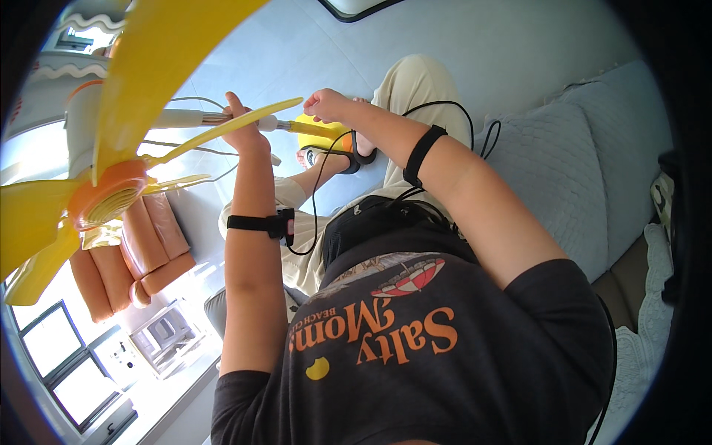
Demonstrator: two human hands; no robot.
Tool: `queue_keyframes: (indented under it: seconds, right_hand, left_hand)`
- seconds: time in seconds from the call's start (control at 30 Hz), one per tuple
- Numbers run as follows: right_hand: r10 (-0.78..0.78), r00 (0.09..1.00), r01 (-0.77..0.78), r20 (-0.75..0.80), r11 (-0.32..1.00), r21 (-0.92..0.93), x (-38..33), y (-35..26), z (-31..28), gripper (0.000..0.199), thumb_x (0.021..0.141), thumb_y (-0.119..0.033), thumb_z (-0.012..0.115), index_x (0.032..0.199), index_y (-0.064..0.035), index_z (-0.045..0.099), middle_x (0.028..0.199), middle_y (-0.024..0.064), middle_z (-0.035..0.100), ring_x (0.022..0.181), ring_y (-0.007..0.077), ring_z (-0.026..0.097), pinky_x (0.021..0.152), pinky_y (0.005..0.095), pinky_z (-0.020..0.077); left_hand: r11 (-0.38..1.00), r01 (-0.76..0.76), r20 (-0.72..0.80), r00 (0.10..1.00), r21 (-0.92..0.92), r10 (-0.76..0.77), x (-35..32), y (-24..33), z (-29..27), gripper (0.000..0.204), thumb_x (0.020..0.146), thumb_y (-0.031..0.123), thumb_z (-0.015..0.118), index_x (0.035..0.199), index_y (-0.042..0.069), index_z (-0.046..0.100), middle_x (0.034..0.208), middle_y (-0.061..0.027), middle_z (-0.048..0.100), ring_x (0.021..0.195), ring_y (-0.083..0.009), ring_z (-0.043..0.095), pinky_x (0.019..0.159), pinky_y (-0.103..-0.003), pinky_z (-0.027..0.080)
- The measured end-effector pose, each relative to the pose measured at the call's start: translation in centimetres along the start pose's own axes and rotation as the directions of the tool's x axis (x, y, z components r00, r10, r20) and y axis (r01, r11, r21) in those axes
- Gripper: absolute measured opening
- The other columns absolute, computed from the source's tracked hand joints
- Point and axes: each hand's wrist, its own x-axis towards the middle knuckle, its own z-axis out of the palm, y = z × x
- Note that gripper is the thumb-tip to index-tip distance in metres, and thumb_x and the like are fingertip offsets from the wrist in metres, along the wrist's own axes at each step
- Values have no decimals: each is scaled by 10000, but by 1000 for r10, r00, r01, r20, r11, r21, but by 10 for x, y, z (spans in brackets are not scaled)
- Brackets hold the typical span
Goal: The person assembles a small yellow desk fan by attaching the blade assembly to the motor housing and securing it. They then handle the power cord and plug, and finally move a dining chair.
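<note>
A pedestal fan lies tilted across the left side, its yellow blades (37,215) uncovered around an orange hub (110,194). Behind them is the white motor housing (83,127). From it a white and metal fan pole (185,119) runs right to a yellow lower section (315,129). My left hand (245,133) is closed around the pole, thumb up, partly behind one blade. Just above the yellow section, my right hand (326,106) has its fingers curled in a pinch. Whatever it may hold is too small or hidden to tell.
My feet in dark sandals (348,159) are beside the fan's lower end. Thin cords (200,150) trail by the pole, and a black cable (319,193) hangs between my arms. A grey quilted cover (549,163) lies at right. Brown sofas (137,252) stand at far left.
</note>
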Motion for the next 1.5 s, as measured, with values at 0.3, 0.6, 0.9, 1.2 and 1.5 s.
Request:
queue_keyframes:
  seconds: [0.3, 0.6, 0.9, 1.2, 1.5]
  right_hand:
    - [-17, 1000, 17, 5, 1000, -23, -3, 9, -21, 253, 821, -245, 711, 978, -49, 680, 850, 55, 687, 724, 137, 665, 599, 279, 526]
    - [44, 999, -43, -22, 998, 52, -6, 14, -30, 218, 829, -241, 688, 954, -64, 672, 881, 39, 681, 749, 137, 660, 636, 277, 531]
    - [103, 994, -104, 19, 994, 23, -16, 8, -30, 225, 888, -223, 646, 1062, -80, 653, 975, 24, 673, 845, 113, 647, 716, 255, 503]
    - [97, 995, -93, -37, 991, 98, -13, 20, -41, 196, 827, -228, 680, 963, -87, 676, 899, 29, 680, 772, 131, 652, 658, 281, 528]
    - [143, 989, -140, -22, 984, 113, -20, 24, -41, 192, 851, -244, 667, 972, -94, 666, 924, 21, 686, 821, 124, 652, 690, 274, 522]
  left_hand:
    - [990, 141, -18, 990, 20, -140, 9, -64, -4, 351, 911, 302, 712, 773, 129, 439, 667, -12, 456, 645, -129, 469, 678, -282, 438]
    - [998, 62, 31, 998, 31, -63, 19, -78, -10, 379, 920, 317, 698, 730, 126, 431, 613, -16, 463, 600, -132, 467, 649, -290, 441]
    - [996, 61, 2, 998, 65, -61, 19, -81, -10, 388, 927, 324, 688, 725, 123, 424, 601, -14, 464, 582, -133, 464, 638, -290, 449]
    - [989, -139, 55, 988, -58, 142, 10, -13, -8, 408, 933, 309, 681, 681, 151, 400, 558, 9, 415, 556, -111, 425, 569, -278, 387]
    - [995, -73, 72, 994, -63, 78, -1, 7, -3, 356, 920, 315, 691, 743, 113, 458, 643, -7, 461, 636, -136, 463, 686, -302, 428]
